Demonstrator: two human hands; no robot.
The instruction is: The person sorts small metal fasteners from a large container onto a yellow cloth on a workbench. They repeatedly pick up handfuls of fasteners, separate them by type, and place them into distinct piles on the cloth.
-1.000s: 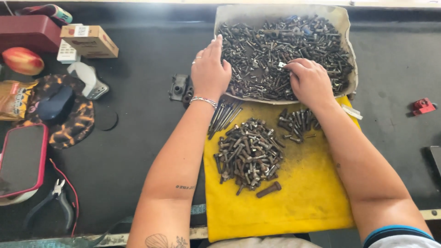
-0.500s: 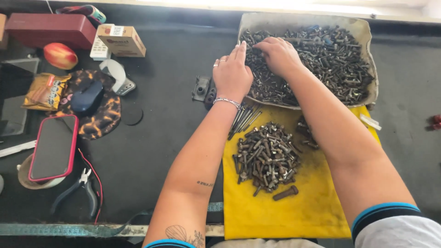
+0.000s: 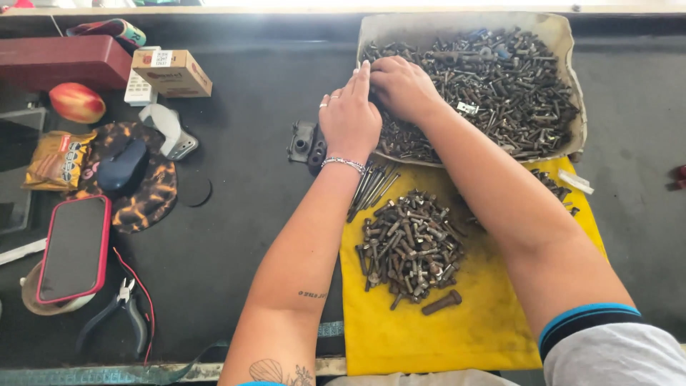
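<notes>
While both hands dig at the near-left corner of the tray (image 3: 564,86) of mixed bolts (image 3: 500,78), left hand (image 3: 350,118) at 9 o'clock of right hand (image 3: 404,86), fingers curled into the heap, grip content can't be told; best to pinch one piece and lift clear. Sorted bolt pile (image 3: 409,246) sits at 6 o'clock on yellow cloth (image 3: 429,336), long nails (image 3: 371,187) beside the wrist; metal bracket (image 3: 306,145), pliers (image 3: 121,314), phone (image 3: 75,246) lie leftward on the bench (image 3: 243,214), nothing blocking.

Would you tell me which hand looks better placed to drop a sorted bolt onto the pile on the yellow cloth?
Probably the left hand. It rests at the tray's near-left edge, straight above the bolt pile on the yellow cloth. The right hand reaches deeper into the tray, its forearm crossing the cloth.
</notes>
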